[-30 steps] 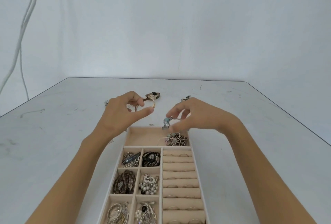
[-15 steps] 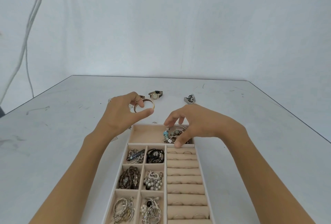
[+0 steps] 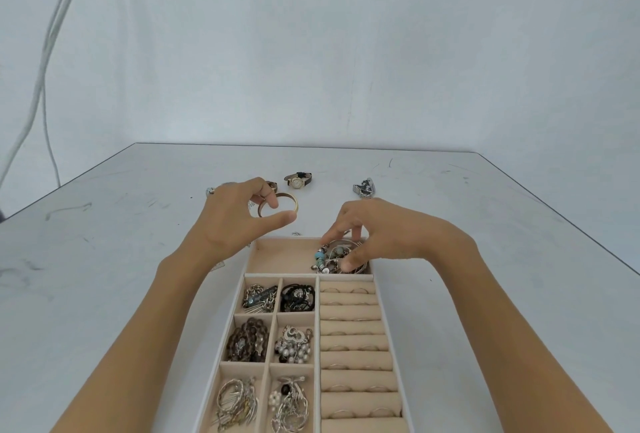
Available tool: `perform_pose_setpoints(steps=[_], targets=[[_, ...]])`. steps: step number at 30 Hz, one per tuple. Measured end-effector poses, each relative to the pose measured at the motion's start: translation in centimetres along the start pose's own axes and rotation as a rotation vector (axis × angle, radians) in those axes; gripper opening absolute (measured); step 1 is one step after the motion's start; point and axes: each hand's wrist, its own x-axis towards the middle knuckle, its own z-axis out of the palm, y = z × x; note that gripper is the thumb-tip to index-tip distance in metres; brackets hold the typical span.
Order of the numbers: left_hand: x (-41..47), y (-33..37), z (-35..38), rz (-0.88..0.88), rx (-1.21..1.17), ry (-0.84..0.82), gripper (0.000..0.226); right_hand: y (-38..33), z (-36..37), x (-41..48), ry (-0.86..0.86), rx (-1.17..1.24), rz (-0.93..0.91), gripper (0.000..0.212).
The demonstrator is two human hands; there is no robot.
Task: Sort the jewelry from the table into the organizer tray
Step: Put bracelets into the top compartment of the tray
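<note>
The organizer tray [image 3: 277, 257] sits between my forearms, its near compartments full. My right hand [image 3: 388, 228] hovers over the far compartment, fingers [image 3: 331, 235] loosely spread, resting on the bracelet pile [image 3: 334, 259] and gripping nothing. To its left, my left hand [image 3: 228, 221] pinches a gold bangle [image 3: 293, 202] above the counter [image 3: 485, 224]. A wristwatch [image 3: 298, 182] lies beyond my fingers.

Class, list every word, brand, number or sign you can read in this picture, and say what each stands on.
None can be read.
The wristwatch dial on the table is too small to show numerals or a brand.
The organizer tray shows no visible lettering.
</note>
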Motion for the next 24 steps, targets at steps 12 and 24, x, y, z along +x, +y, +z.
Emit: perform_pose_setpoints(steps=[12, 24], targets=[[0.03, -0.09, 0.01, 0.013, -0.02, -0.013, 0.025, 0.04, 0.02, -0.17, 0.023, -0.106, 0.073, 0.044], [-0.09, 0.23, 0.03, 0.018, -0.005, -0.059, 0.025, -0.44, 0.34, 0.06, 0.022, -0.247, 0.141, 0.05]])
